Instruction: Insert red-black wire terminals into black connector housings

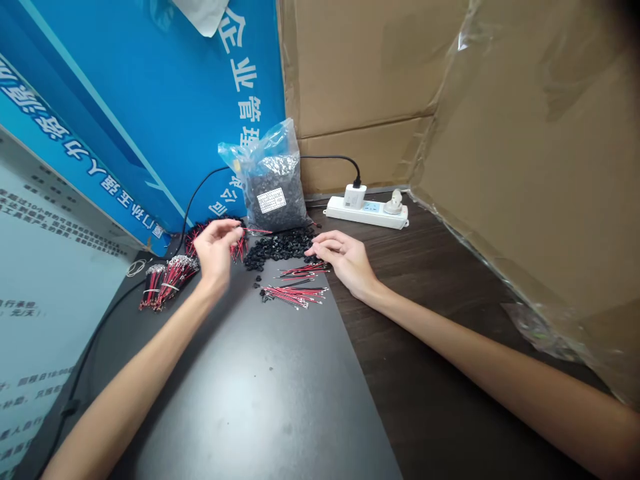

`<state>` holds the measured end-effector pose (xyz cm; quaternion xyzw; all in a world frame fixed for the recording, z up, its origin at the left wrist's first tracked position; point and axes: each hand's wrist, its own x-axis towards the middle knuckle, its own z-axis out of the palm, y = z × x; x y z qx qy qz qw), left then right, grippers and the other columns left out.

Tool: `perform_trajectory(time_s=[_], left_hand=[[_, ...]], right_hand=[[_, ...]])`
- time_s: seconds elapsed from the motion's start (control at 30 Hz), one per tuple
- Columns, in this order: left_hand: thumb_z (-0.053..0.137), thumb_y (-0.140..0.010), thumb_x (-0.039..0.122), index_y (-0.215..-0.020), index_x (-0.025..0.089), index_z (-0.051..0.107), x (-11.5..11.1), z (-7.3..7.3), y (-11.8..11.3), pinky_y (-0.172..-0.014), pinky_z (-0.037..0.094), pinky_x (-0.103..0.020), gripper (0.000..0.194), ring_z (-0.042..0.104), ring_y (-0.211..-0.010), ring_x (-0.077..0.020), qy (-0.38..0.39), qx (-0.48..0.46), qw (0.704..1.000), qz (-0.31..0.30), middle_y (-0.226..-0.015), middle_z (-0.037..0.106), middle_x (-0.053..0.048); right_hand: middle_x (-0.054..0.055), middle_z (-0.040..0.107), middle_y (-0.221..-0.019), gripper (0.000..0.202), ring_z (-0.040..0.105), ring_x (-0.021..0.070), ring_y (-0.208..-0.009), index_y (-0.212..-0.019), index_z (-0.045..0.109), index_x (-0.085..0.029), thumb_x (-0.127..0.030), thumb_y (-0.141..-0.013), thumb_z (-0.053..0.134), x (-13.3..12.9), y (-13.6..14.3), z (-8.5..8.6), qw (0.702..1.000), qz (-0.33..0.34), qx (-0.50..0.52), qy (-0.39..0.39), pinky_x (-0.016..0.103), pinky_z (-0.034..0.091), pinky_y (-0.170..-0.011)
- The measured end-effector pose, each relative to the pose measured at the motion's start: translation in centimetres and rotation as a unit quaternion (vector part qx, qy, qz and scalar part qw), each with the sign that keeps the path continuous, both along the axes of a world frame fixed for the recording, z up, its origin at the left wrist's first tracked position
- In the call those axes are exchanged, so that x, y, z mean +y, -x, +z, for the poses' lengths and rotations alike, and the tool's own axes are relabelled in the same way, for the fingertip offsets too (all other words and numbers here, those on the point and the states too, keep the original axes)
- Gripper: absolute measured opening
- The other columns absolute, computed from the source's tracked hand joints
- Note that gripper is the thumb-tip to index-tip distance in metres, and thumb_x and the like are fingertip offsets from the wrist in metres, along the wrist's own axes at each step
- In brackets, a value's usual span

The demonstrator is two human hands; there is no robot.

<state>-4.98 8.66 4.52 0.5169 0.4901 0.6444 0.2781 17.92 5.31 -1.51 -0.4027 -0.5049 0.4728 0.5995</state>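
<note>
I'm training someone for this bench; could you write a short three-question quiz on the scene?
1. Which hand holds a thin red wire?
2. True or false: a white rectangular label shows on the clear plastic bag of dark bits.
3. In the picture, the long white plastic power strip lies: A, left of the bag; B, right of the bag; C, inside it.

Key: 1, left hand; 2, true; 3, B.

The left hand [215,250] pinches a thin red wire [260,231] above the counter [240,407]. The right hand [347,261] has its fingers drawn together by the right edge of a pile of small black parts [281,245]; whether it holds one is unclear. Loose red and black wires [300,293] lie nearer. Behind the pile stands a clear plastic bag [275,190], left of a white power strip [367,213].
</note>
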Motion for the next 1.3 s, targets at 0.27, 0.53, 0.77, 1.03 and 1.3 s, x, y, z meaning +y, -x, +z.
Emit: perform_trajectory(time_s=[0.27,0.53,0.77,1.03,1.3], left_hand=[[0.07,-0.066,0.024,-0.093,0.016,0.078,3.9,2.4,5.8,-0.056,0.042,-0.026,0.029,0.054,-0.059,-0.0133,0.093,0.195,0.975,0.045,-0.074,0.067,-0.004],[0.068,-0.075,0.023,-0.103,0.012,0.071,5.2,1.0,6.7,-0.071,0.049,-0.029,0.031,0.064,-0.07,-0.0169,0.078,0.316,0.944,0.059,-0.084,0.073,-0.009],[0.062,-0.079,0.02,-0.094,0.015,0.072,2.9,2.8,3.9,-0.07,0.049,-0.03,0.019,0.063,-0.068,-0.0179,0.04,0.424,0.904,0.041,-0.086,0.074,-0.009],[0.074,-0.069,0.037,-0.066,0.021,0.073,-0.1,3.7,1.3,-0.054,0.041,-0.027,0.017,0.063,-0.058,-0.0185,0.251,0.564,0.731,-0.292,-0.063,0.071,-0.003],[0.071,-0.062,0.022,-0.061,0.021,0.071,-0.3,2.2,0.4,-0.054,0.045,-0.027,0.002,0.066,-0.058,-0.0195,0.252,0.565,0.742,-0.26,-0.06,0.072,-0.002]], right_hand=[[0.004,0.072,-0.068,0.041,0.062,0.0171,-0.066,-0.092,0.068,-0.018,-0.059,-0.087,0.063,-0.2,0.3,0.2,0.999,0.016,-0.027,-0.005,0.032,0.047,-0.066],[0.003,0.068,-0.063,0.045,0.059,0.0159,-0.059,-0.088,0.068,-0.018,-0.063,-0.088,0.06,-0.1,0.2,0.1,0.998,0.047,-0.05,0.002,0.03,0.045,-0.061],[0.002,0.067,-0.063,0.031,0.06,0.0158,-0.06,-0.082,0.068,-0.018,-0.048,-0.089,0.062,-1.0,0.4,0.9,0.991,0.062,-0.116,-0.025,0.029,0.044,-0.06],[-0.001,0.059,-0.061,0.022,0.051,0.0137,-0.055,-0.08,0.067,-0.019,-0.04,-0.086,0.063,-1.4,0.5,1.2,0.985,0.048,-0.157,-0.051,0.028,0.04,-0.056],[-0.002,0.054,-0.057,0.018,0.044,0.0121,-0.054,-0.076,0.068,-0.019,-0.031,-0.086,0.06,-1.5,0.4,1.0,0.965,0.035,-0.247,-0.08,0.027,0.034,-0.055]])
